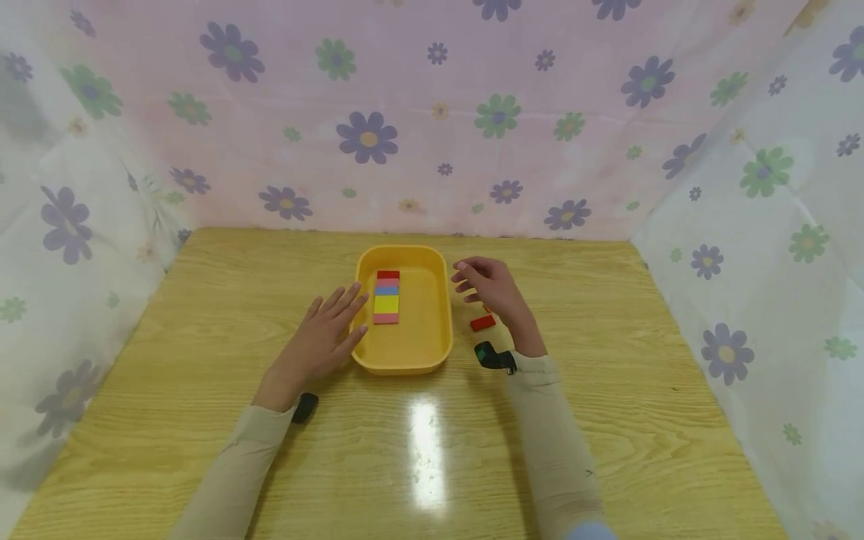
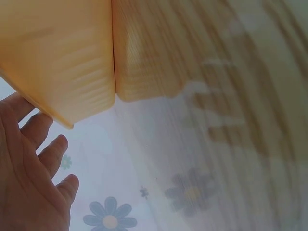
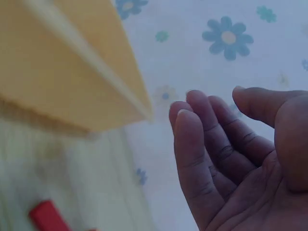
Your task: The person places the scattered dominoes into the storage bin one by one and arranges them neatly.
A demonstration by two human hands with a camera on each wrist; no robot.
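Note:
A yellow plastic tray (image 1: 416, 360) lies on the table, with a row of coloured blocks along its inner left side. From far to near these are red (image 1: 388, 274), pink, blue, yellow (image 1: 387, 304) and pink (image 1: 386, 319). My left hand (image 1: 320, 341) lies with spread fingers over the tray's left rim; the left wrist view shows its fingertips at that rim. Just outside the right rim hovers my right hand (image 1: 496, 289), its fingers gently bent and nothing between them. Below it on the table is a red block (image 1: 482, 322), with an orange-red piece (image 1: 487, 307) partly hidden behind the hand.
The wooden table (image 1: 607, 420) reaches to flowered cloth (image 1: 432, 150) at the back and both sides. A dark wrist camera (image 1: 493, 356) sticks out from the right sleeve, and another (image 1: 305, 408) from the left.

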